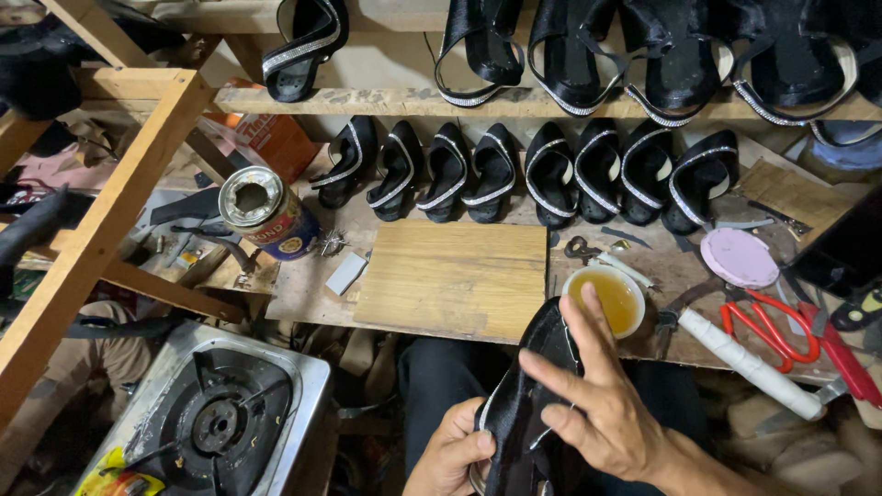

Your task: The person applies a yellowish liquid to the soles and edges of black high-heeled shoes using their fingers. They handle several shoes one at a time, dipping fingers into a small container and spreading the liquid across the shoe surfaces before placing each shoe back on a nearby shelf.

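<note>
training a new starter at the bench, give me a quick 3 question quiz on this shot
1. True or false: the right hand rests with spread fingers on the black shoe upper.
2. What fills the small white cup at the bench edge? A) amber liquid B) nails C) black thread
3. Which tool with red handles lies right of the cup?

Key
1. True; the left hand holds the upper from below.
2. A
3. The scissors, beside the white-wrapped hammer handle.
</note>
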